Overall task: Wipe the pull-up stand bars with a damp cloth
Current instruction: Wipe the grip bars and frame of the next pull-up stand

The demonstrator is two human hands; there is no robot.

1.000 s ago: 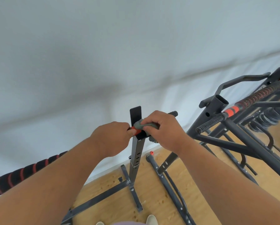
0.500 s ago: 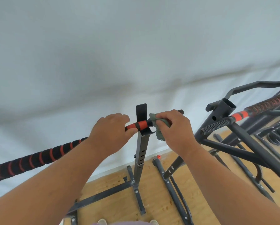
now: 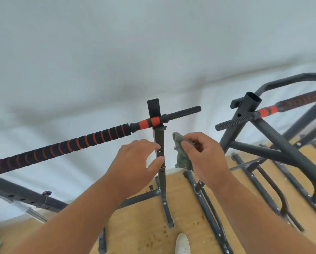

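A black bar with red-striped foam grip runs from the lower left up to a dark upright post, its threaded end sticking out to the right of the post. My left hand hovers with relaxed fingers just left of the post, thumb near it, holding nothing. My right hand pinches a crumpled green cloth to the right of the post, below the bar and apart from it.
A second stand with its own red-and-black bar stands at the right. Black base rails lie on the wooden floor. A white wall fills the background. A white shoe shows at the bottom.
Both hands have left the bar and dropped lower. The left hand let go of the red grip; the right hand took the cloth off the bar end.
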